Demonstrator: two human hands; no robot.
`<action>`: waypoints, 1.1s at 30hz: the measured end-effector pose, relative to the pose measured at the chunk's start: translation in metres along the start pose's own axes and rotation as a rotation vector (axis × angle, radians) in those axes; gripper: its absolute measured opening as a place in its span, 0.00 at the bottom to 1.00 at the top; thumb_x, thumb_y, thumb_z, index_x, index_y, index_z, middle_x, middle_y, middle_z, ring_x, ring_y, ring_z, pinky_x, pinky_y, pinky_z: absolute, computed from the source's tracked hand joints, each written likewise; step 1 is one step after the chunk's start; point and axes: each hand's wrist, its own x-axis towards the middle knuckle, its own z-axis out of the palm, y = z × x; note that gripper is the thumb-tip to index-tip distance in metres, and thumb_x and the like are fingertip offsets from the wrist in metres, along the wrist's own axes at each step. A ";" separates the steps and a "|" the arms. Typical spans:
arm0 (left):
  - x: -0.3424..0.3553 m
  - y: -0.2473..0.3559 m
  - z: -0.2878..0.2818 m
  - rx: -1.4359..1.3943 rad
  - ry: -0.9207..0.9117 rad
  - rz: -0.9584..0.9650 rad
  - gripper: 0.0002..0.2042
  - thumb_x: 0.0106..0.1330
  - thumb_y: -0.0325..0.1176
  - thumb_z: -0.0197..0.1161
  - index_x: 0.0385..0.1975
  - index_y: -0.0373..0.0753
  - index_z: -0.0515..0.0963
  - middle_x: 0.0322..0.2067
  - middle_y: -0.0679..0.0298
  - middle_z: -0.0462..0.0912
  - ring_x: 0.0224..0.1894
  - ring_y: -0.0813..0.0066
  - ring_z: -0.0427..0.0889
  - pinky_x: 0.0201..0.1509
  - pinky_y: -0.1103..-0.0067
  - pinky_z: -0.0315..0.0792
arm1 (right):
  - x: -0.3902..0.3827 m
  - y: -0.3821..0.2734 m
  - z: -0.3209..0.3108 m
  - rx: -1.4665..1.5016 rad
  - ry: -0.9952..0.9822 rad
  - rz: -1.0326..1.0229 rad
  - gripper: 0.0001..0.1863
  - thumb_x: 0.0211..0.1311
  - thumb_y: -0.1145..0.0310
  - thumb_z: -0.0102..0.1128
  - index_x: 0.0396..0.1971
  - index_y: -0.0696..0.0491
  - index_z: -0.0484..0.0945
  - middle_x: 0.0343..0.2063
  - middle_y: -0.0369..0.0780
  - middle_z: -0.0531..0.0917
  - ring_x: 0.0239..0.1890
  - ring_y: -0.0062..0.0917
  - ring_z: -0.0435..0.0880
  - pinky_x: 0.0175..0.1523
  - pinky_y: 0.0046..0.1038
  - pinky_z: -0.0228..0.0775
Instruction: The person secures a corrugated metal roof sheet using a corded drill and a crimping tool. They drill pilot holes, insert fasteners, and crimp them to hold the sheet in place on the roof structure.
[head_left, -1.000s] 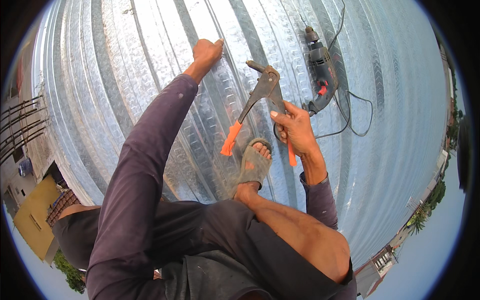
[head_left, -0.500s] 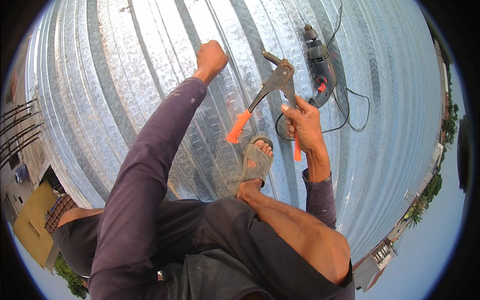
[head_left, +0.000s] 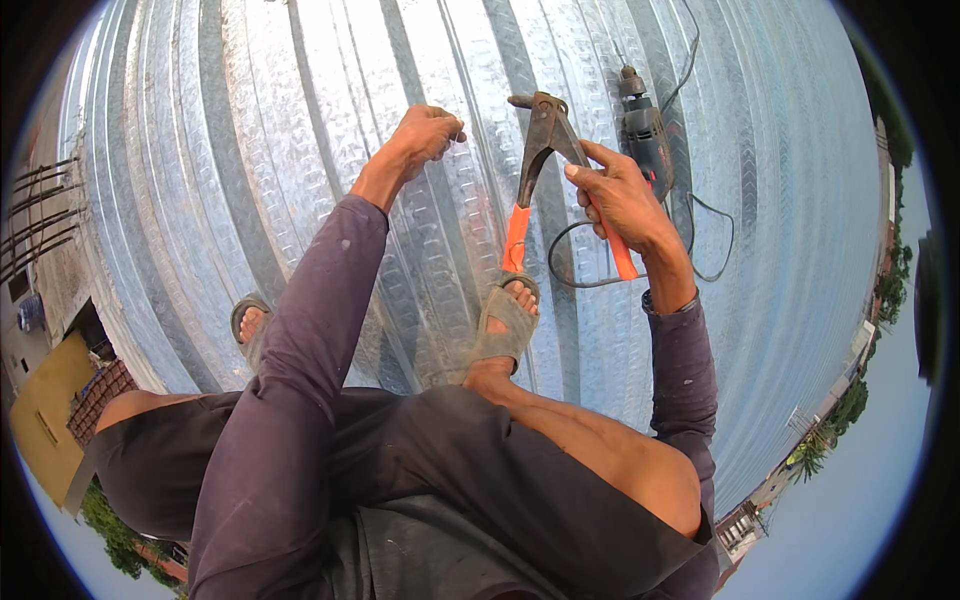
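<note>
My left hand (head_left: pixel 425 135) is raised over the ridged metal sheet (head_left: pixel 250 150), its fingers pinched on something too small to make out. My right hand (head_left: pixel 615 195) grips one orange-sleeved handle of a hand riveter (head_left: pixel 540 135); the other handle angles down above my sandaled right foot (head_left: pixel 505 320). The riveter's nose points left, close to my left hand. Beyond my right hand a dark power drill (head_left: pixel 640 120) with a red trigger lies on the sheet, partly hidden by that hand, its black cord looping around.
My left foot (head_left: pixel 250 320) rests on the sheet at the left. Several rebar rods (head_left: pixel 40 210) stick out past the left edge, near a yellow wall (head_left: pixel 45 400) lower down. Trees, rooftops and sky show beyond the sheet's edges.
My left hand has come slightly down and turned, showing its pinched fingers. My right hand has risen with the riveter, which has turned more upright. My left foot has come into view.
</note>
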 end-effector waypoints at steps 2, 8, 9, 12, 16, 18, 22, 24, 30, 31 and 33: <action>-0.023 0.000 -0.007 -0.524 -0.131 -0.067 0.18 0.69 0.27 0.56 0.55 0.24 0.71 0.36 0.65 0.77 0.28 0.85 0.67 0.28 0.84 0.68 | 0.019 -0.011 -0.001 -0.139 -0.057 -0.007 0.28 0.69 0.63 0.58 0.66 0.58 0.68 0.19 0.30 0.70 0.16 0.11 0.66 0.17 0.19 0.60; 0.000 -0.014 -0.007 -0.729 -0.038 -0.013 0.19 0.65 0.29 0.51 0.53 0.23 0.71 0.28 0.66 0.73 0.25 0.82 0.68 0.27 0.84 0.65 | 0.063 -0.040 0.018 -0.384 -0.163 -0.024 0.26 0.69 0.63 0.56 0.63 0.59 0.71 0.20 0.31 0.69 0.16 0.14 0.67 0.16 0.21 0.63; 0.006 -0.017 -0.001 -0.749 0.024 -0.051 0.19 0.64 0.30 0.51 0.52 0.24 0.72 0.27 0.66 0.73 0.25 0.81 0.68 0.26 0.83 0.65 | 0.065 -0.043 0.023 -0.403 -0.153 -0.030 0.25 0.69 0.63 0.56 0.62 0.60 0.71 0.20 0.31 0.69 0.16 0.14 0.67 0.16 0.22 0.64; 0.010 0.003 0.031 -0.781 0.264 -0.119 0.16 0.63 0.33 0.50 0.40 0.26 0.76 0.25 0.64 0.74 0.20 0.79 0.66 0.22 0.81 0.62 | 0.068 -0.049 0.023 -0.432 -0.151 -0.003 0.25 0.69 0.62 0.56 0.62 0.59 0.72 0.20 0.31 0.69 0.16 0.14 0.68 0.16 0.22 0.66; 0.026 -0.007 0.045 -0.612 0.559 -0.107 0.13 0.61 0.33 0.56 0.34 0.29 0.81 0.25 0.59 0.79 0.22 0.70 0.74 0.26 0.73 0.70 | 0.068 -0.055 0.029 -0.433 -0.141 -0.025 0.25 0.69 0.62 0.55 0.61 0.59 0.72 0.20 0.31 0.69 0.16 0.15 0.68 0.16 0.22 0.66; 0.029 -0.014 0.056 -0.360 0.683 -0.080 0.13 0.60 0.33 0.58 0.38 0.31 0.83 0.29 0.55 0.83 0.29 0.63 0.81 0.36 0.69 0.75 | 0.070 -0.053 0.027 -0.428 -0.139 -0.026 0.22 0.68 0.62 0.56 0.54 0.63 0.75 0.20 0.33 0.70 0.17 0.18 0.71 0.17 0.25 0.67; 0.031 -0.010 0.066 -0.052 0.785 -0.054 0.16 0.61 0.36 0.61 0.46 0.35 0.84 0.40 0.47 0.86 0.47 0.50 0.84 0.56 0.64 0.74 | 0.071 -0.053 0.021 -0.418 -0.129 0.010 0.22 0.67 0.62 0.57 0.54 0.63 0.75 0.19 0.34 0.71 0.17 0.19 0.71 0.19 0.26 0.66; 0.033 -0.006 0.066 -0.056 0.791 -0.046 0.16 0.62 0.36 0.61 0.47 0.36 0.84 0.42 0.46 0.86 0.49 0.49 0.83 0.58 0.63 0.73 | 0.068 -0.053 0.021 -0.410 -0.118 0.012 0.23 0.68 0.63 0.56 0.58 0.60 0.75 0.19 0.32 0.70 0.17 0.16 0.68 0.18 0.23 0.61; 0.042 -0.006 0.064 0.000 0.773 -0.014 0.15 0.62 0.36 0.60 0.44 0.40 0.87 0.38 0.49 0.87 0.43 0.53 0.86 0.53 0.65 0.76 | 0.080 -0.057 0.026 -0.517 -0.160 -0.044 0.20 0.68 0.63 0.55 0.53 0.59 0.76 0.19 0.31 0.69 0.17 0.14 0.66 0.19 0.24 0.60; 0.043 -0.007 0.065 0.006 0.780 -0.020 0.14 0.62 0.37 0.60 0.43 0.42 0.87 0.37 0.50 0.87 0.43 0.53 0.86 0.52 0.65 0.77 | 0.083 -0.057 0.027 -0.544 -0.168 -0.062 0.19 0.68 0.63 0.55 0.52 0.60 0.77 0.19 0.31 0.69 0.17 0.15 0.66 0.20 0.24 0.60; 0.044 -0.009 0.066 0.033 0.791 -0.015 0.13 0.62 0.36 0.60 0.43 0.44 0.87 0.37 0.51 0.88 0.43 0.53 0.86 0.51 0.64 0.77 | 0.090 -0.052 0.027 -0.577 -0.162 -0.083 0.18 0.68 0.63 0.54 0.51 0.60 0.77 0.18 0.31 0.69 0.17 0.15 0.66 0.20 0.24 0.61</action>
